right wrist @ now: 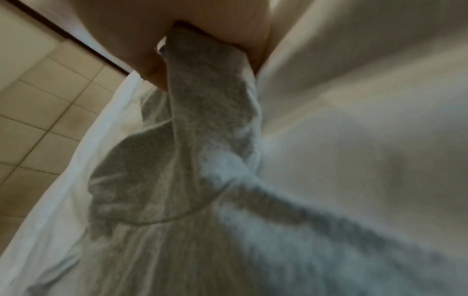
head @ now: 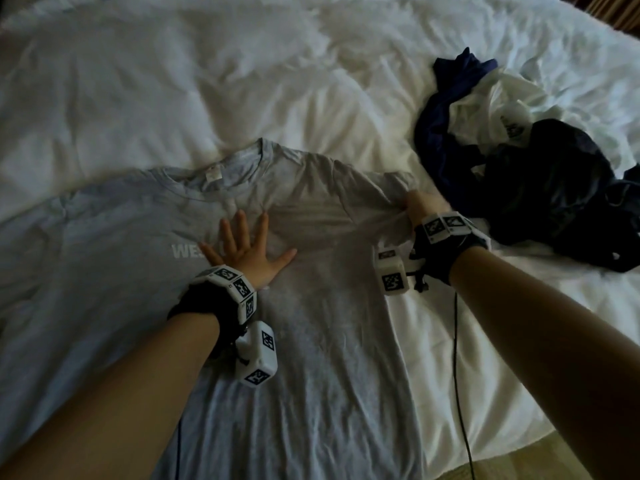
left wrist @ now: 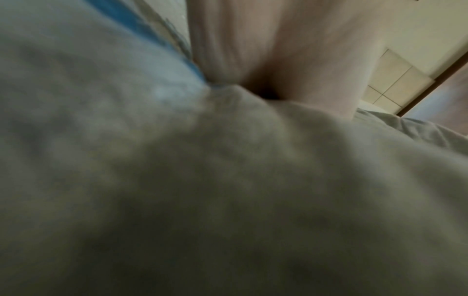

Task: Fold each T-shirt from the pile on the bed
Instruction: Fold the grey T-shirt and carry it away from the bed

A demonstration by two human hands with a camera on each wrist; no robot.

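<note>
A grey T-shirt point(head: 329, 306) with white lettering lies spread front-up on the white bed, collar toward the far side. My left hand point(head: 242, 247) lies flat on its chest with the fingers spread, pressing the cloth; the left wrist view shows only blurred grey T-shirt point(left wrist: 228, 180) under the palm point(left wrist: 278, 50). My right hand point(head: 420, 202) grips the shirt's right sleeve point(head: 388, 192) at its edge. In the right wrist view the grey sleeve point(right wrist: 210, 96) runs bunched up into my closed fingers point(right wrist: 142, 50).
A pile of dark navy and white T-shirts point(head: 519, 161) sits on the bed at the right, just past my right hand. The white duvet point(head: 207, 81) stretches wide behind the shirt. The bed's near edge and tan floor point(head: 519, 469) show at the lower right.
</note>
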